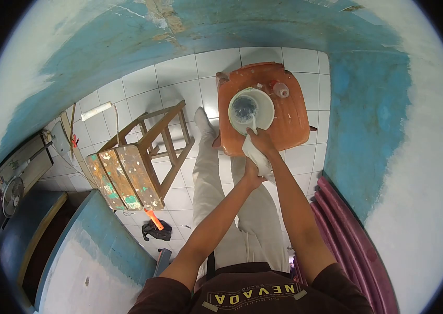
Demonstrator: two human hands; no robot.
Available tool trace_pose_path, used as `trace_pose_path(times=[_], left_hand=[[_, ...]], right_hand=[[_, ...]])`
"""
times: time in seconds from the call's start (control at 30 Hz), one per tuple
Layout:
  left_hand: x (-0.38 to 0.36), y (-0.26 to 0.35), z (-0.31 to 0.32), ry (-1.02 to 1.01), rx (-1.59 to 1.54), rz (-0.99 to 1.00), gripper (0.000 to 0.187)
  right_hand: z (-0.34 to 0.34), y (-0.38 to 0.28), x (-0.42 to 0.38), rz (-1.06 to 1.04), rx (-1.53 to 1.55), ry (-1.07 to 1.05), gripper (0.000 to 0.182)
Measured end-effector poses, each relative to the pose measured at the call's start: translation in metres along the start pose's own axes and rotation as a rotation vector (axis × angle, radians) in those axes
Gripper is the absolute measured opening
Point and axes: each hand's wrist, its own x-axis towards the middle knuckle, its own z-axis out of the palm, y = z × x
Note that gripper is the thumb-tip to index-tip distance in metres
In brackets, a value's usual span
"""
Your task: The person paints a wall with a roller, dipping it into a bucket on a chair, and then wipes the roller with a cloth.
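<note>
A white bag (255,156) is held between my two hands, tilted toward a white bucket (268,109). My right hand (263,142) grips the bag's upper end at the bucket's near rim. Lower down, my left hand (253,175) is closed around the bag's bottom part. White material runs from the bag's mouth into the bucket, where dark, cloudy liquid (244,109) shows. The bucket stands on an orange plastic stool (293,118). Beside it on the stool lies a clear bottle (281,90) with a red part.
Left of my legs is a paint-spattered wooden stool (127,175) with a paint roller (96,111) on it. An orange-handled tool (154,219) is near a black bag (156,231). A fan (12,196) stands far left; a purple curtain (349,238) hangs at right.
</note>
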Motion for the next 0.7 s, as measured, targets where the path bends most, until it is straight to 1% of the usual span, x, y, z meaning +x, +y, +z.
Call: trace_pose_path(times=[0.1, 0.2, 0.33, 0.4, 0.53, 0.6, 0.7], left_hand=[[-0.005, -0.002, 0.0, -0.053, -0.081, -0.004, 0.078], [-0.012, -0.006, 0.0, -0.029, -0.15, -0.015, 0.078], [-0.028, 0.0, 0.0, -0.048, -0.144, 0.023, 0.077], [-0.041, 0.002, 0.005, -0.041, -0.112, 0.088, 0.073], [-0.035, -0.002, -0.009, -0.053, -0.067, 0.125, 0.067], [-0.034, -0.006, -0.017, -0.01, -0.111, 0.12, 0.052], [-0.032, -0.009, -0.024, 0.015, -0.061, 0.128, 0.056]], right_hand=[[0.004, 0.002, 0.002, 0.01, -0.045, 0.004, 0.06], [0.01, 0.009, 0.003, 0.044, -0.101, 0.054, 0.059], [0.017, 0.016, 0.007, 0.033, -0.11, 0.074, 0.057], [0.02, 0.016, 0.002, 0.022, -0.122, 0.092, 0.056], [0.021, 0.008, -0.009, 0.002, -0.043, 0.08, 0.051], [0.024, 0.01, -0.012, -0.012, -0.023, 0.062, 0.049], [0.023, 0.006, -0.018, -0.031, -0.041, 0.084, 0.048]])
